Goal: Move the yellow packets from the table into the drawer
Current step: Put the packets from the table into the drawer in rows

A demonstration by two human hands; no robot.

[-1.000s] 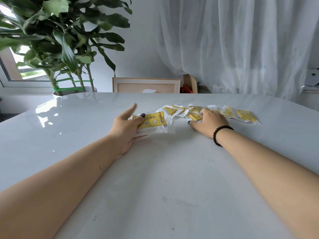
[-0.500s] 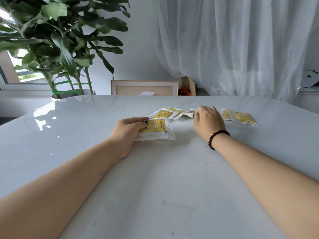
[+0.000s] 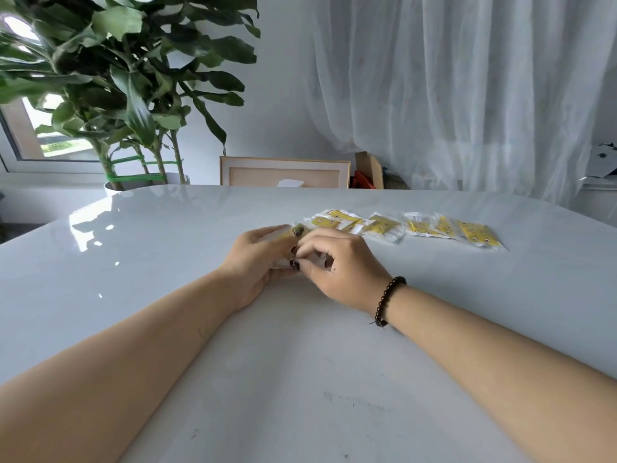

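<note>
Table [image 3: 167,262]: large, glossy, pale grey top; taken as reference for all positions below.

Curtain [image 3: 467,95]: sheer white, hangs beyond the table's far right edge. Plant [image 3: 127,78]: broad green leaves, stems tied with green bands, stands beyond the far left edge. Framed panel [image 3: 283,172]: pale wood border, stands just past the far edge, centre.

Left hand [image 3: 257,262]: near table centre, fingers curled round a yellow packet; grip closed on it. Right hand [image 3: 337,262]: touching the left hand from the right side, fingers curled and pinching the same packet at its near edge. Dark nail polish visible on both hands.

Loose packets [image 3: 417,227]: a row of yellow packets with clear white borders lying flat on the table, beyond and to the right of the hands, toward the far right part of the top. Some overlap; exact count cannot be told.

Held packet [image 3: 288,233]: mostly hidden between the two hands, only a blurred yellow corner shows.

Bracelet [image 3: 387,300]: dark beads, on the right wrist.
</note>
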